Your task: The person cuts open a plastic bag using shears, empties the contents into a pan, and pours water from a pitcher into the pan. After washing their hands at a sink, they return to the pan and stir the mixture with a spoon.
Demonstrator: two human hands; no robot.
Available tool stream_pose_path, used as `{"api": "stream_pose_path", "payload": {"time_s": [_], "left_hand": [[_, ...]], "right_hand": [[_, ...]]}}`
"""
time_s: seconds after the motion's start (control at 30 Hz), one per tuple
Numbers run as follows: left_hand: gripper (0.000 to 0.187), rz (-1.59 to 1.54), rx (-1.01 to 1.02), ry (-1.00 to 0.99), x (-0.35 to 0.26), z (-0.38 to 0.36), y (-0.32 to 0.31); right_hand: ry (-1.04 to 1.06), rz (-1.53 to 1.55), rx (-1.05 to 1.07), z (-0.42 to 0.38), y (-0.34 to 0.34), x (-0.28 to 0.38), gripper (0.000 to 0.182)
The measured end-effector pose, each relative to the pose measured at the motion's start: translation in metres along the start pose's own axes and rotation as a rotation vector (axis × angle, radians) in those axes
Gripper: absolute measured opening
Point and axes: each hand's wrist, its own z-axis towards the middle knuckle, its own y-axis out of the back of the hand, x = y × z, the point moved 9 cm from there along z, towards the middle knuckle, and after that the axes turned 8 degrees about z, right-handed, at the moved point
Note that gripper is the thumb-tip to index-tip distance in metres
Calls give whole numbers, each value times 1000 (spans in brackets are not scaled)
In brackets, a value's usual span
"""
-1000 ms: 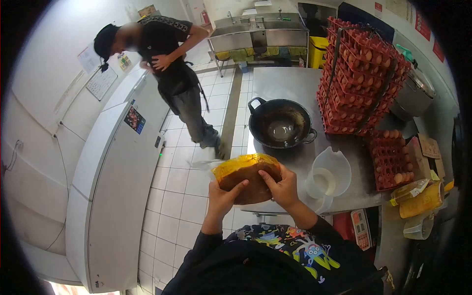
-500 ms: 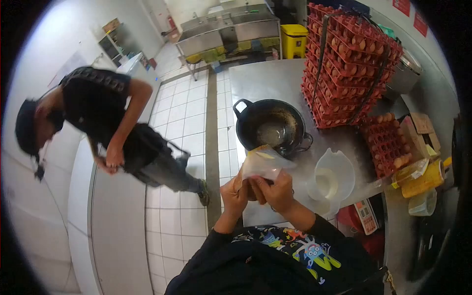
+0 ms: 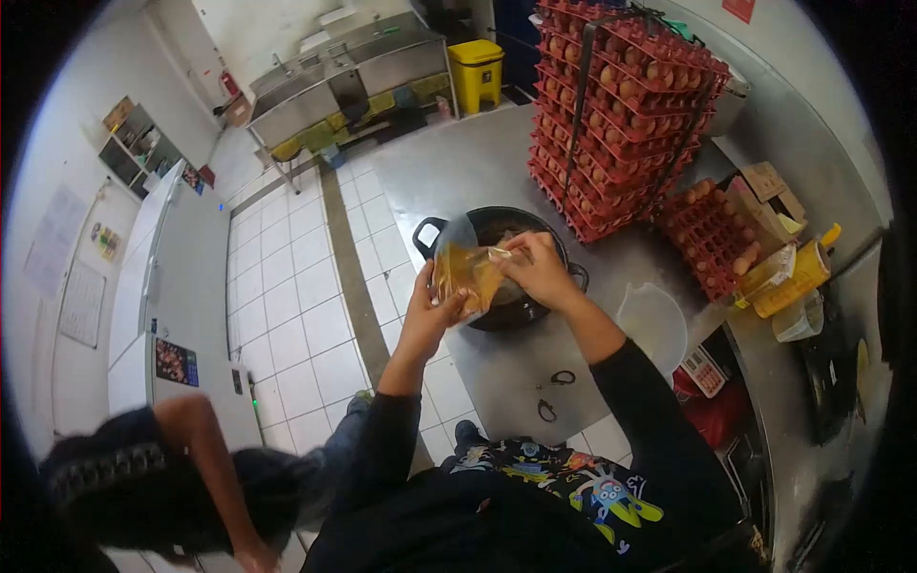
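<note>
Both my hands hold a clear plastic bag (image 3: 465, 274) of yellow-brown contents over the black wok (image 3: 498, 232) on the steel counter. My left hand (image 3: 427, 310) grips the bag from below and the side. At the bag's top right edge, above the wok's opening, is my right hand (image 3: 537, 267), pinching it. The bag is tilted toward the wok. The wok's inside is mostly hidden by the bag and my hands.
A tall stack of red egg trays (image 3: 621, 105) stands behind the wok, with an open tray of eggs (image 3: 712, 234) to its right. A white jug (image 3: 652, 325) sits on the steel counter (image 3: 478, 162). Another person (image 3: 172, 487) bends at lower left by a freezer (image 3: 177, 286).
My hands carried the bag forward from near my chest to over the wok. The other person moved from the upper left to the lower left of the view.
</note>
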Motion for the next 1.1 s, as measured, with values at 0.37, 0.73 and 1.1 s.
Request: {"api": "stream_pose_path", "payload": {"time_s": [0.37,0.73,1.1], "left_hand": [[37,-48,120,-181,-10,60,6],[13,754,-336,-715,-50,71,23],[9,852,-240,-671,-68,76,12]], "right_hand": [[-171,312,8,22,-3,-26,18],[170,38,-125,7,-24,42,12],[67,-137,-320,22,4,13,10]]}}
